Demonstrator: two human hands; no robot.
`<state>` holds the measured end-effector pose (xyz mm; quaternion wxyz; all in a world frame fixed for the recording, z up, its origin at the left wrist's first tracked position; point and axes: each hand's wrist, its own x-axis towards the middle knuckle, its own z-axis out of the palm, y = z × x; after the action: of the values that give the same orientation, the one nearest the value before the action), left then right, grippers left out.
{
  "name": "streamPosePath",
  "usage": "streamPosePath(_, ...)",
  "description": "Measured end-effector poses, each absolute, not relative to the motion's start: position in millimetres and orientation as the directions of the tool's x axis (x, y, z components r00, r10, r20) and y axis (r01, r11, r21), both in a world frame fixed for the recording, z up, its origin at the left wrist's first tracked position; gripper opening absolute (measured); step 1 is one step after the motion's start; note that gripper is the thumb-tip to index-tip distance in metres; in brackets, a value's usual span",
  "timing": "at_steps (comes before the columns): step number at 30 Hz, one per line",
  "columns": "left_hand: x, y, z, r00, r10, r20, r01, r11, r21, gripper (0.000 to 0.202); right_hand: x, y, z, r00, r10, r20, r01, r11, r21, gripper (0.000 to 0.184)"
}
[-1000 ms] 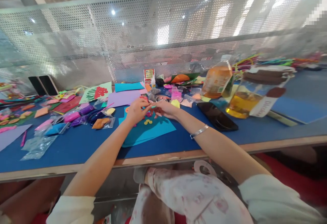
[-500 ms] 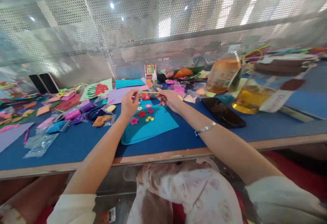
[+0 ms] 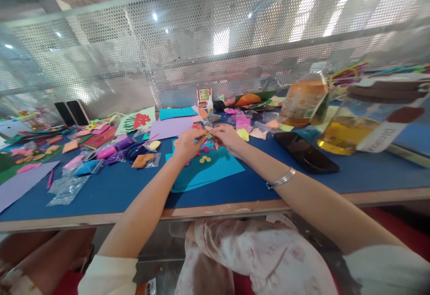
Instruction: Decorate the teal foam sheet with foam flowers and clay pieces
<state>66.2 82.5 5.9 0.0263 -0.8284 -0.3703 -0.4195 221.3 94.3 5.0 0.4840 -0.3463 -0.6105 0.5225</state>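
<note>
My left hand (image 3: 188, 144) and my right hand (image 3: 227, 137) meet fingertip to fingertip above a teal felt sheet (image 3: 208, 169) on the blue table (image 3: 110, 192). Both pinch a small, thin piece between them that is too small to name. Small felt flowers, among them a yellow one (image 3: 204, 159), lie on the teal sheet just under my hands. A silver bracelet (image 3: 281, 179) circles my right wrist.
A black phone (image 3: 305, 152) lies right of the sheet, with a jar of yellow liquid (image 3: 356, 129) and an orange bottle (image 3: 304, 100) behind it. Small bags of coloured pieces (image 3: 110, 151) and felt sheets crowd the left side. A perforated metal screen (image 3: 215, 53) backs the table.
My hands were apart and raised half a second ago with a thin strip stretched between them; now they have come back together low over the teal sheet.
</note>
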Motion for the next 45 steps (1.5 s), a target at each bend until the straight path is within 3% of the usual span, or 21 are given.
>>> streamPosePath(2, 63.8, 83.8, 7.1, 0.32, 0.6, 0.733, 0.653, -0.7, 0.288, 0.019, 223.9, 97.7, 4.5, -0.263, 0.939, 0.221, -0.08, 0.207, -0.975, 0.034)
streamPosePath(6, 53.5, 93.0, 7.2, 0.108, 0.653, 0.749, 0.686, -0.594, 0.419, 0.022, 235.7, 110.0, 3.8, 0.011, 0.983, 0.186, -0.081, 0.186, -0.979, 0.025)
streamPosePath(8, 47.2, 99.8, 4.7, 0.067, 0.69, 0.72, 0.705, -0.543, 0.455, 0.028, 242.0, 115.3, 3.4, 0.068, 0.985, 0.156, -0.087, 0.162, -0.983, 0.021)
streamPosePath(12, 41.3, 106.8, -0.4, 0.108, 0.737, 0.667, 0.722, -0.519, 0.457, 0.029, 244.1, 115.9, 2.7, -0.008, 0.99, 0.14, -0.094, 0.139, -0.986, 0.017)
streamPosePath(20, 47.3, 94.8, 9.5, 0.206, 0.716, 0.668, 0.75, -0.554, 0.362, 0.026, 230.9, 102.7, 8.0, -0.146, 0.972, 0.183, -0.072, 0.174, -0.982, 0.048)
streamPosePath(24, 48.2, 100.4, 6.4, 0.22, 0.715, 0.664, 0.789, -0.53, 0.31, 0.026, 230.9, 103.5, 8.4, -0.188, 0.979, 0.079, -0.135, 0.054, -0.989, 0.042)
streamPosePath(30, 49.6, 99.5, 3.2, 0.282, 0.714, 0.641, 0.701, -0.609, 0.37, 0.016, 230.5, 105.9, 3.7, -0.136, 0.979, 0.153, -0.077, 0.143, -0.987, 0.012)
streamPosePath(35, 50.7, 93.7, 5.9, 0.332, 0.724, 0.605, 0.707, -0.615, 0.349, 0.024, 229.9, 101.7, 4.2, -0.134, 0.981, 0.142, -0.06, 0.135, -0.989, 0.005)
streamPosePath(42, 49.7, 96.7, 3.4, 0.328, 0.738, 0.589, 0.735, -0.592, 0.331, 0.019, 234.2, 104.6, 1.9, -0.167, 0.948, 0.27, -0.04, 0.267, -0.963, 0.031)
streamPosePath(45, 49.3, 94.3, 5.3, 0.353, 0.759, 0.547, 0.723, -0.592, 0.356, 0.019, 233.9, 103.7, 2.9, -0.162, 0.954, 0.253, -0.006, 0.256, -0.967, 0.045)
